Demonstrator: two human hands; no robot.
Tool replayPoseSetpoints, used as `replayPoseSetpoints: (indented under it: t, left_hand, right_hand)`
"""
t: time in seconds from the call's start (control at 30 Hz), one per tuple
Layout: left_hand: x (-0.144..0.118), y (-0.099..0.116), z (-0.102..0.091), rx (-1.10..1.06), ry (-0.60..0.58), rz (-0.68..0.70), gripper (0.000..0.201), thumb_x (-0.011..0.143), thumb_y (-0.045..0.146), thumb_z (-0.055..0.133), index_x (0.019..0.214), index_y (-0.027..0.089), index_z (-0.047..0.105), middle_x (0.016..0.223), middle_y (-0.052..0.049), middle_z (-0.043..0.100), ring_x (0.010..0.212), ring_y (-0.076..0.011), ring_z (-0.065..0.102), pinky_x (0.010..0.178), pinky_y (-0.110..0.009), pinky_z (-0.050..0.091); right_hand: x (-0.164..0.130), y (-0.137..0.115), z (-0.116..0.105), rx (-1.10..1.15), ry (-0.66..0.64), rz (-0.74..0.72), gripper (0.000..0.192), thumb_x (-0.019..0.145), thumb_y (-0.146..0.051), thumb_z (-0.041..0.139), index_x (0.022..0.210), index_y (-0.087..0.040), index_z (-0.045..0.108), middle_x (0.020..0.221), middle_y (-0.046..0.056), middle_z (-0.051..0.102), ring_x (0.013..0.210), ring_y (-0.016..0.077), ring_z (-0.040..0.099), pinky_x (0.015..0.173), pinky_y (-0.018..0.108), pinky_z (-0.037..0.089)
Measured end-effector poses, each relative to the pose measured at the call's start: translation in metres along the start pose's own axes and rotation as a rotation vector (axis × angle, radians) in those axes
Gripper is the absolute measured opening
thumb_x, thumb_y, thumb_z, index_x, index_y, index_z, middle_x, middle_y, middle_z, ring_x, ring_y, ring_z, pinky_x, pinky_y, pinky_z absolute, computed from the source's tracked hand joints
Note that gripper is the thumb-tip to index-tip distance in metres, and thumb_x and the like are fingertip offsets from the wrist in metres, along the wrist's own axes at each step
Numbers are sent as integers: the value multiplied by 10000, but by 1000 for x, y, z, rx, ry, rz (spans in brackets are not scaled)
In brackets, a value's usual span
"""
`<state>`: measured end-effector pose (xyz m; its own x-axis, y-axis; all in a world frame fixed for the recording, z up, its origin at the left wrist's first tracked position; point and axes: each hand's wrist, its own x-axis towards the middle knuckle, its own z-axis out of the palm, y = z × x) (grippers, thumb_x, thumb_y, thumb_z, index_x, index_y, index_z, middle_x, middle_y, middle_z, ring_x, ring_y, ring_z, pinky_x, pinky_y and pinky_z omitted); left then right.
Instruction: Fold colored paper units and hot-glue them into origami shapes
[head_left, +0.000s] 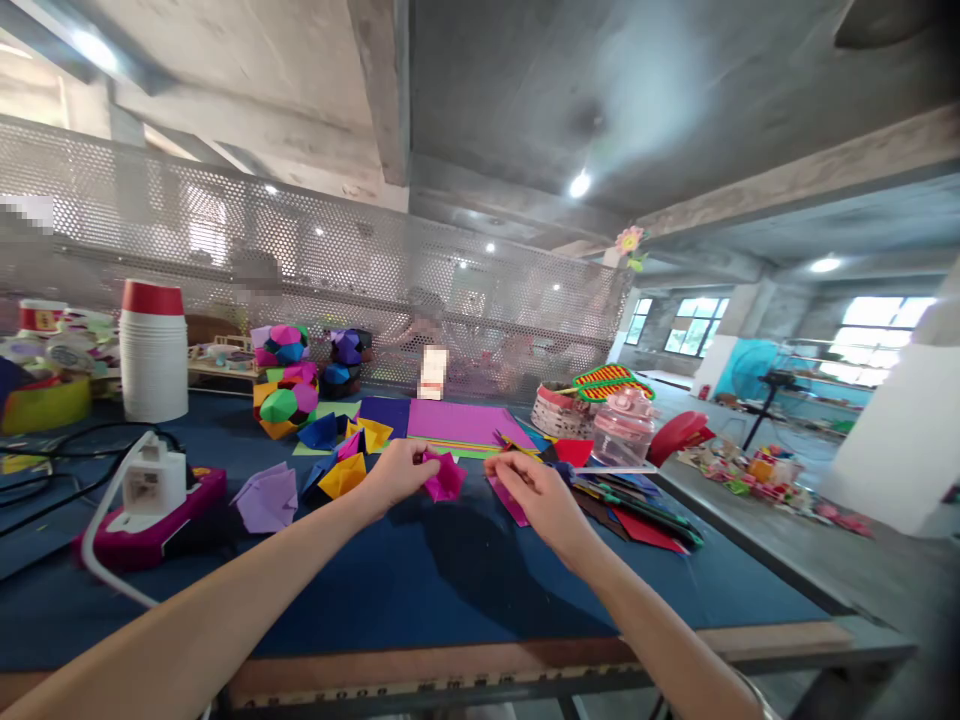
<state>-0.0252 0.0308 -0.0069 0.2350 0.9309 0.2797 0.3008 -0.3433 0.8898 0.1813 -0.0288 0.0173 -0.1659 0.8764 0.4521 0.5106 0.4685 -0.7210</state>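
My left hand (399,472) pinches a folded magenta paper piece (445,478) just above the blue table top (420,585). My right hand (534,492) is close beside it with fingers curled, touching a flat magenta paper (507,498) that lies on the table. Several folded paper units in purple (266,497), yellow (343,476) and blue (319,432) lie to the left of my left hand. A stack of flat colored sheets (459,422) lies just beyond both hands.
A magenta power strip with a white plug (154,500) and cables sits at the left. A stack of white cups (154,350), paper balls (289,385), a clear jar (622,428), a basket (559,410) and papers at the right (645,510) surround the work spot. A mesh screen (315,270) backs the table.
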Motion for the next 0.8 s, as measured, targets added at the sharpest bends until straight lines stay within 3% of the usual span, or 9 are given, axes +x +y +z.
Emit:
replayPoseSetpoints:
  t: [0.1, 0.17, 0.3, 0.4, 0.57, 0.7, 0.8]
  left_hand:
    - [-2, 6, 0, -115, 14, -81, 165, 679, 193, 571, 798, 120, 659, 521, 31, 578, 462, -103, 541, 454, -199, 411]
    - [-3, 10, 0, -164, 32, -105, 136, 669, 148, 567, 776, 115, 644, 519, 34, 572, 457, -96, 541, 452, -196, 417]
    - [-5, 13, 1, -227, 40, -131, 94, 669, 121, 570, 753, 117, 612, 537, 35, 578, 465, -93, 554, 469, -202, 448]
    - [-6, 13, 1, -252, 22, -133, 39, 677, 143, 581, 711, 125, 586, 530, 39, 569, 482, -97, 564, 481, -204, 460]
    - [-6, 13, -1, -226, 44, -111, 62, 674, 176, 589, 714, 129, 587, 551, 35, 575, 492, -91, 548, 478, -197, 451]
    - [-4, 9, -2, -158, 81, -57, 72, 665, 201, 597, 680, 132, 583, 527, 45, 540, 462, -83, 514, 441, -187, 407]
    - [1, 2, -1, -106, 106, -43, 83, 660, 202, 590, 711, 136, 599, 547, 34, 555, 475, -93, 527, 444, -195, 415]
  right_hand:
    - [-35, 5, -27, -171, 27, -24, 268, 870, -404, 480, 931, -209, 654, 944, 51, 680, 848, 190, 623, 742, 271, 473]
    - [-53, 15, -45, -287, 140, -25, 267, 867, -420, 483, 915, -212, 643, 914, 58, 676, 783, 187, 618, 704, 276, 475]
    - [-59, 46, -69, -442, 331, 0, 297, 843, -451, 502, 947, -197, 616, 930, 80, 666, 751, 192, 611, 720, 305, 477]
    - [-44, 68, -72, -479, 226, 64, 406, 793, -499, 548, 1012, -162, 606, 973, 104, 665, 825, 220, 622, 760, 326, 475]
    - [-17, 81, -62, -586, -3, 177, 440, 791, -558, 495, 814, -145, 646, 800, 97, 678, 753, 260, 628, 683, 335, 452]
    - [-7, 76, -60, -591, -32, 149, 413, 768, -525, 533, 851, -148, 682, 781, 79, 687, 737, 262, 633, 650, 310, 438]
    - [-1, 66, -58, -583, 24, 138, 433, 773, -536, 523, 788, -141, 699, 644, 61, 658, 635, 247, 621, 571, 291, 419]
